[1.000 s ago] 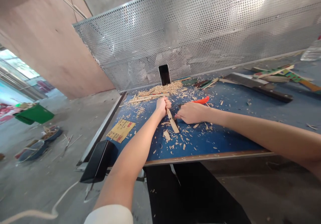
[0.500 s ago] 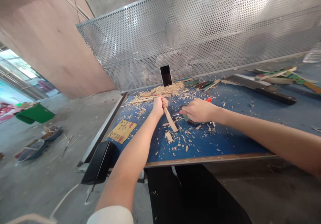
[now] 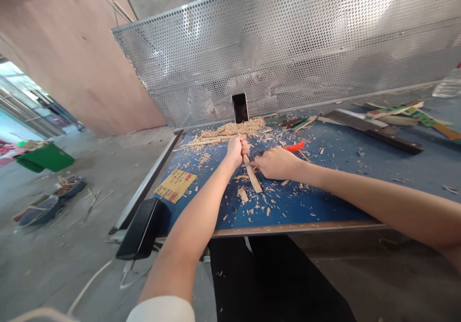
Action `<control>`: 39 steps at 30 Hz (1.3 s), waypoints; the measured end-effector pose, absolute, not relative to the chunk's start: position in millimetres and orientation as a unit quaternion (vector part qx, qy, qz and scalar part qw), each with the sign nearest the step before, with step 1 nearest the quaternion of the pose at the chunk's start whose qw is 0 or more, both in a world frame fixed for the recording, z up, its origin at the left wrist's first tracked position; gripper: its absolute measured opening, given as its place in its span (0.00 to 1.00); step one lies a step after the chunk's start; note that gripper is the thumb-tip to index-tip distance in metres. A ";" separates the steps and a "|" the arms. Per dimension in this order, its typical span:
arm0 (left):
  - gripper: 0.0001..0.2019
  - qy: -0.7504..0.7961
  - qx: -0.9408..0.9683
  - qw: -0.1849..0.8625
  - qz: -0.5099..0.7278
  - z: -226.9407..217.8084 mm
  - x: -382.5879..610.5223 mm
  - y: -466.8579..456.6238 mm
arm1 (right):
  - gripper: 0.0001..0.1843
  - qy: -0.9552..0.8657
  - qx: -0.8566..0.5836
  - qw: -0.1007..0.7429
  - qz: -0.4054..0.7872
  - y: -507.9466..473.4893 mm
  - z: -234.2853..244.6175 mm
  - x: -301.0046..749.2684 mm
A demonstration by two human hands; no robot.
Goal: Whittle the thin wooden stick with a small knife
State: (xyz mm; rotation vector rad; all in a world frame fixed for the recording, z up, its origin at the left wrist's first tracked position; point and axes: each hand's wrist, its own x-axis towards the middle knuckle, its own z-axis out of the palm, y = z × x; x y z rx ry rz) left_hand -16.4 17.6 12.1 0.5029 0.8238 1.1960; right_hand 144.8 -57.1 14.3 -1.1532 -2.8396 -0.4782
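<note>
Change: right hand (image 3: 275, 163), curled shut, back against wooden strip (image 3: 252, 179).
Left hand (image 3: 237, 150): fist clamps strip.
Surface: shavings (image 3: 230, 129) on blue table (image 3: 342, 187).
Room: perforated metal screen (image 3: 306, 48).

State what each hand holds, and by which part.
Left hand grips the wooden strip at its upper end; what the right hand holds is hidden.

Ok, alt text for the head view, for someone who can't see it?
The left hand grips a wooden stick slanting down onto the blue table, the right hand against it. Wood shavings lie around; a phone stands behind.
</note>
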 end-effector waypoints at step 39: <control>0.22 0.399 0.292 0.674 0.548 30.2 -16.9 8.4 | 0.27 -0.895 -0.426 0.062 -0.119 -49.1 18.8 147.0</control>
